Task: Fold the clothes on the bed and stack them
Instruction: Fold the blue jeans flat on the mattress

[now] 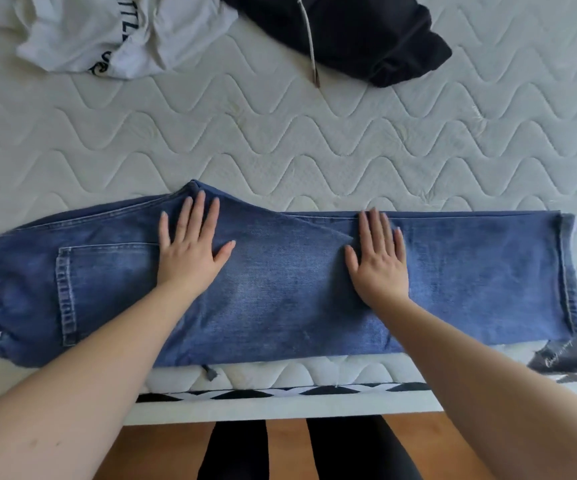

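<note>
Jeans (280, 289) lie leg over leg along the near edge of the mattress (315, 143), still full length. My left hand (190, 251) and right hand (377, 261) press flat, fingers spread, gripping nothing. Beyond, the white shirt (107, 32) and black hoodie (360, 32) look unfolded; no stack yet.

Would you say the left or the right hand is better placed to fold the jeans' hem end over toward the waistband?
Probably the right hand: it lies flat on the jeans nearer the hem; the left hand rests by the back pocket.
</note>
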`<state>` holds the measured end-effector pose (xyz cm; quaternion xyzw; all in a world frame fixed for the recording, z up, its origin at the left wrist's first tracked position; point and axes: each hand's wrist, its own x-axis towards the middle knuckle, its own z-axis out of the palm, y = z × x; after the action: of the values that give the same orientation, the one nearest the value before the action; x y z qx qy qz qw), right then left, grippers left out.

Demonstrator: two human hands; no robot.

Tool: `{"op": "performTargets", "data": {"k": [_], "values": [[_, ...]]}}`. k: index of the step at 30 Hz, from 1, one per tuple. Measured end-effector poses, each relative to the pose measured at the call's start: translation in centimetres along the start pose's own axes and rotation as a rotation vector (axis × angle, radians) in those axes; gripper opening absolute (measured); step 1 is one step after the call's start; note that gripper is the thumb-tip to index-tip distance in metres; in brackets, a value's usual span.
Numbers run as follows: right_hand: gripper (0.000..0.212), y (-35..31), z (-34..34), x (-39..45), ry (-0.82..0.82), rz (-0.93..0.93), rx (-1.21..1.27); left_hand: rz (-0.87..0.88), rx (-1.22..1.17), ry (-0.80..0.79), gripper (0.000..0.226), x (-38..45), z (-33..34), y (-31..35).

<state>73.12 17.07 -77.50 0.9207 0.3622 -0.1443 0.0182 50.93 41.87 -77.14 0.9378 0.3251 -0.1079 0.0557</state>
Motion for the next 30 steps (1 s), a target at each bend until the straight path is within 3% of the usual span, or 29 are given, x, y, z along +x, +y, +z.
{"op": "performTargets", "data": {"k": [3, 5, 8, 12, 15, 22, 25, 30], "values": [[0.073, 1.5, -0.1, -1.6, -0.010, 0.343, 0.065, -0.112, -0.064, 0.039, 0.085, 1.4, -1.7, -0.6], [0.073, -0.5, -0.2, -1.8, 0.005, 0.378, 0.104, -0.171, -0.125, 0.021, 0.084, 2.9, -2.8, -0.6], [0.072, -5.7, -0.5, -1.8, 0.031, 0.224, 0.182, -0.203, -0.215, 0.010, 0.073, 5.0, -4.0, -0.6], [0.069, -12.4, -0.4, -1.9, -0.033, -0.168, 0.227, -0.271, -0.441, 0.029, 0.038, 6.4, -5.9, -1.7], [0.068, -14.7, 0.1, -2.0, -0.074, -0.351, 0.205, -0.192, -0.508, 0.096, 0.021, 5.6, -6.9, -2.3], [0.053, -13.4, -0.2, -2.0, 0.010, -0.392, 0.280, 0.071, -0.370, 0.242, 0.021, -0.9, -7.4, -2.4], [0.041, -12.9, -0.7, -2.8, 0.149, -0.303, 0.388, 0.105, -0.355, 0.263, 0.027, -3.6, -6.7, -2.0], [0.042, -14.5, -2.0, -3.4, 0.251, -0.229, 0.489, 0.093, -0.335, 0.245, 0.033, -6.6, -4.9, -1.4]]}}
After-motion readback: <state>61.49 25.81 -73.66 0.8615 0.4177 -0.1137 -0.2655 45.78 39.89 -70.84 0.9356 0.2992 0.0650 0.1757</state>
